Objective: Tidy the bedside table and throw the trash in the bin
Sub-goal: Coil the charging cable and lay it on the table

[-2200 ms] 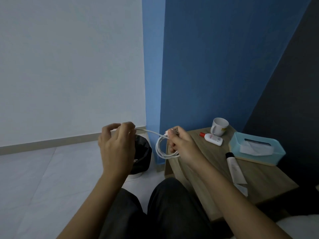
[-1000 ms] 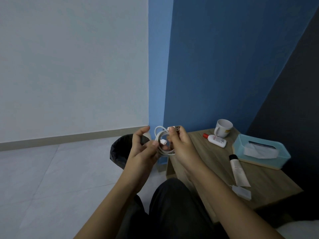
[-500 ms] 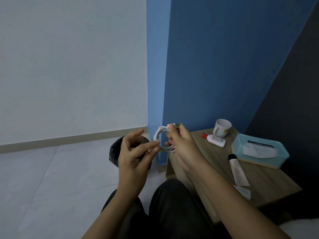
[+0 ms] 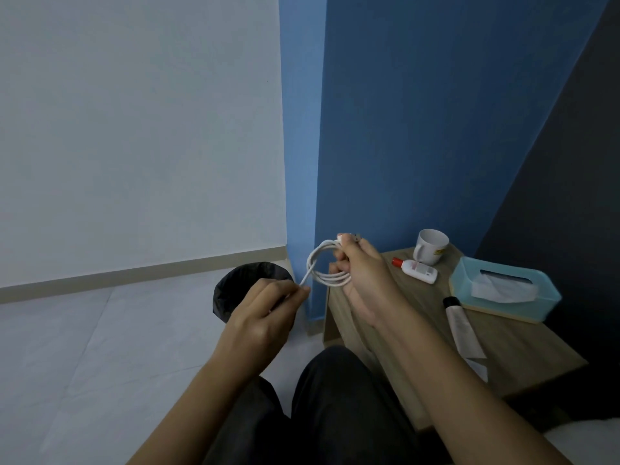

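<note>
My right hand (image 4: 360, 273) grips a coiled white cable (image 4: 323, 278) in the air by the left edge of the wooden bedside table (image 4: 513, 344). My left hand (image 4: 265, 317) pinches the cable's loose end, pulled down and left from the coil. Below my left hand stands a bin with a black liner (image 4: 241, 286) on the floor. On the table lie a white mug (image 4: 430, 246), a small white bottle with a red cap (image 4: 417, 270), a long cream tube (image 4: 461, 327) and a blue tissue box (image 4: 503, 290).
A small white wrapper (image 4: 478, 369) lies near the table's front edge below the tube. A blue wall stands behind the table, a white wall to the left. The floor is pale tile. My dark-trousered knees are at the bottom.
The long loose cable has been wound into a tighter coil in my right hand. My left hand has dropped down and left, drawing the free end out of the coil.
</note>
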